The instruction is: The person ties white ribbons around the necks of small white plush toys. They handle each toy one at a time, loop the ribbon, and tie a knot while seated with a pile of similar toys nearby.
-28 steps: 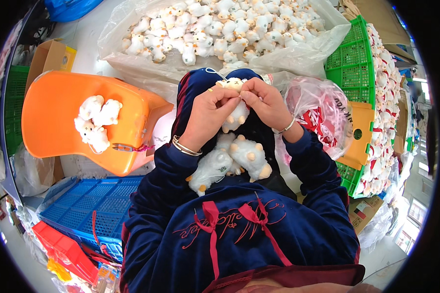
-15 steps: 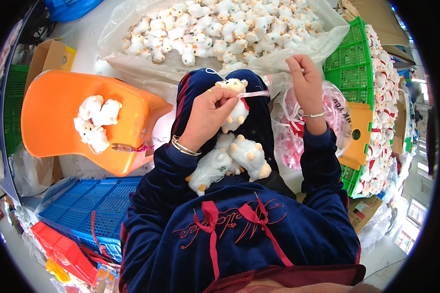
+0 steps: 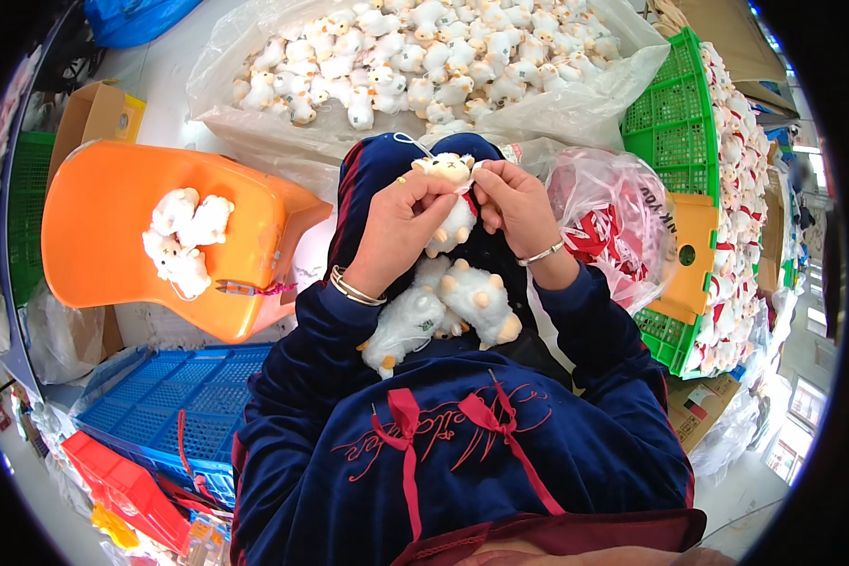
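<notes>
A white plush sheep (image 3: 455,224) with a cream face and a bit of red at its neck lies upright on my lap. My left hand (image 3: 398,231) is closed at its neck, thumb and finger pinching a narrow pale ribbon (image 3: 464,187). From the other side my right hand (image 3: 524,212) pinches the same ribbon just beside the toy's head; the fingers partly hide it. A thin white loop (image 3: 407,140) sticks up from the head. Nearer my body, more plush sheep (image 3: 481,309) rest in my lap, some of them overlapping.
Ahead, a clear plastic sheet (image 3: 255,132) holds a heap of white plush toys. An orange stool (image 3: 94,226) at left carries several toys and small snips (image 3: 238,287). To the right are a plastic bag of red and pink ribbons (image 3: 623,236) and a green crate (image 3: 668,104). A blue crate (image 3: 151,396) stands lower left.
My right hand has come down and left from above the ribbon bag to the toy's neck, and its fingers now pinch the ribbon. My left hand has stayed in place.
</notes>
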### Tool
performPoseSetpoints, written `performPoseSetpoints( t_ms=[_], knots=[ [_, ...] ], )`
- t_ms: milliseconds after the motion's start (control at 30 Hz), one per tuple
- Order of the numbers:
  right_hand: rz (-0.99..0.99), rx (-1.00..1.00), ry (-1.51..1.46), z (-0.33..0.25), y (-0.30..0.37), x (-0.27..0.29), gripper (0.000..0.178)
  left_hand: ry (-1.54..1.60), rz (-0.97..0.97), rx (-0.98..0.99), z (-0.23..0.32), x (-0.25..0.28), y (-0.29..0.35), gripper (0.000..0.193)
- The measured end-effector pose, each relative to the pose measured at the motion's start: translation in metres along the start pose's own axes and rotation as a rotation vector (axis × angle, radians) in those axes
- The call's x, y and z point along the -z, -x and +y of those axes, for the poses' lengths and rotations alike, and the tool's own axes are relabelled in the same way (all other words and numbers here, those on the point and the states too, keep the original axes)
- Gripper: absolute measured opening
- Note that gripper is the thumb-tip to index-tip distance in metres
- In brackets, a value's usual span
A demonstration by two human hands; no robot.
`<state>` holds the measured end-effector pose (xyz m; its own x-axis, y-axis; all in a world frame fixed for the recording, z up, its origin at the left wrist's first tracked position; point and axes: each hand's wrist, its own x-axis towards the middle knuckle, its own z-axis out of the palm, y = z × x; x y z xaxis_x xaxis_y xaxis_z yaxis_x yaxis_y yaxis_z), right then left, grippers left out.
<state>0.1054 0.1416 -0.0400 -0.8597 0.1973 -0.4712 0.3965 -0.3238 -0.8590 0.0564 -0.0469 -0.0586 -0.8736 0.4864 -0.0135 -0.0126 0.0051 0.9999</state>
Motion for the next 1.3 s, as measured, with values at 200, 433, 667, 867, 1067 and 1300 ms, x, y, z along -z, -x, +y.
performPoseSetpoints(
  t_ms=[200, 433, 667, 867, 1067, 1300],
  knots=[
    [-0.068, 0.216, 0.061, 0.001, -0.004, -0.004, 0.015, 0.008, 0.018, -0.022, 0.001, -0.005, 0.002, 0.01],
    [-0.092, 0.129, 0.08, -0.003, 0.003, 0.01, 0.009, 0.075, 0.033, 0.056, -0.005, -0.006, 0.004, 0.007],
    [-0.104, 0.027, -0.05, -0.004, 0.006, 0.025, 0.019, 0.094, 0.017, 0.029, -0.004, -0.006, 0.006, 0.006],
    [-0.326, -0.222, 0.322, -0.035, 0.011, 0.028, 0.025, 0.049, -0.008, 0.004, -0.003, -0.004, 0.004, 0.007],
    [-0.537, -0.125, 0.502, -0.038, -0.002, 0.037, 0.016, 0.064, -0.007, 0.001, -0.003, -0.005, 0.002, 0.01],
    [-0.346, 0.202, 0.356, -0.027, 0.001, 0.008, 0.011, 0.125, -0.027, 0.056, -0.002, -0.003, 0.001, 0.01]
  ],
)
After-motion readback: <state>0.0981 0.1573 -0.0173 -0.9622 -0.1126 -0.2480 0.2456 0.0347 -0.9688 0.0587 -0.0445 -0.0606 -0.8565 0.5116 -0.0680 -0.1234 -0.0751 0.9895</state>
